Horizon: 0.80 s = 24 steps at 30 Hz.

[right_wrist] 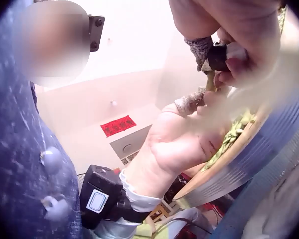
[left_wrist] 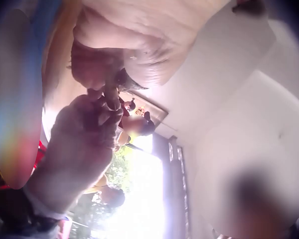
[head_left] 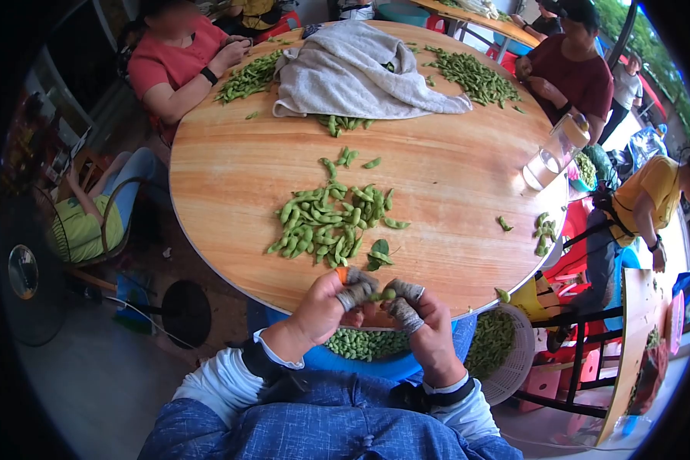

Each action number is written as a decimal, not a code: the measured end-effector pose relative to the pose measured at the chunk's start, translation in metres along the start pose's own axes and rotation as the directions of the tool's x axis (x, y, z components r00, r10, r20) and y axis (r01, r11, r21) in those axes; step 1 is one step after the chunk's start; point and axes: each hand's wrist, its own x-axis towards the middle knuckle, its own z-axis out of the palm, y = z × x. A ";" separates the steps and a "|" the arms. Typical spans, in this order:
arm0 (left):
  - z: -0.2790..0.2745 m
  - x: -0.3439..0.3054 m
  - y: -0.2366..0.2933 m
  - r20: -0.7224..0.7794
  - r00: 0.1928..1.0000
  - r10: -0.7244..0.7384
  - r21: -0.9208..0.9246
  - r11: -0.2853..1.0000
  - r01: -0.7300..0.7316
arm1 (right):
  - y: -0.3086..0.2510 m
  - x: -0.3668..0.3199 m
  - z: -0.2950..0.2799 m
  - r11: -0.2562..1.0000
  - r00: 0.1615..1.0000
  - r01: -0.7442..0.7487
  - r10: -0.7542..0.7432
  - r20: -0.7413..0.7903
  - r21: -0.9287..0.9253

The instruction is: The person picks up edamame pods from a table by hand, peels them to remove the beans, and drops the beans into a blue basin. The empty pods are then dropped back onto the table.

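Note:
In the head view my left hand (head_left: 320, 308) and right hand (head_left: 429, 326) meet at the near table edge. Grey wraps cover several fingertips, with an orange band on the left hand. Between them the thumbs and fingers of both hands pinch a green soybean pod (head_left: 386, 294). The right wrist view also shows the pod (right_wrist: 210, 79) between the wrapped fingertips. Just beyond the hands lies a pile of soybean pods (head_left: 322, 222), with a dark leaf (head_left: 378, 253) at its near side. Below the hands, a blue basin (head_left: 345, 363) holds shelled green beans (head_left: 368, 345).
A grey cloth (head_left: 345, 73) covers part of the round wooden table (head_left: 230, 176). A clear jug (head_left: 552, 157) stands near the right edge. More pods fill a white basket (head_left: 517, 356) at lower right. People sit at the far left and right of the table.

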 end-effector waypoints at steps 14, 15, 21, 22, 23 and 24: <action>-0.001 -0.005 0.015 0.252 0.944 0.211 0.610 0.723 -0.324 | -0.008 -0.007 0.000 0.993 0.987 -0.119 0.118 0.107 0.012; -0.001 -0.005 0.016 0.261 0.943 0.207 0.620 0.713 -0.328 | -0.007 -0.007 -0.002 0.991 0.985 -0.132 0.131 0.115 0.008; -0.003 -0.006 0.021 0.280 0.945 0.168 0.672 0.669 -0.318 | -0.006 -0.007 -0.004 0.983 0.976 -0.181 0.182 0.116 -0.017; -0.003 -0.006 0.021 0.283 0.945 0.164 0.677 0.664 -0.318 | -0.008 -0.007 -0.003 0.983 0.976 -0.181 0.183 0.116 -0.023; -0.004 -0.006 0.021 0.286 0.945 0.160 0.682 0.659 -0.318 | -0.009 -0.008 -0.003 0.983 0.976 -0.181 0.183 0.115 -0.029; -0.004 -0.006 0.020 0.283 0.948 0.146 0.682 0.664 -0.306 | -0.008 -0.008 -0.004 0.986 0.980 -0.155 0.162 0.116 -0.067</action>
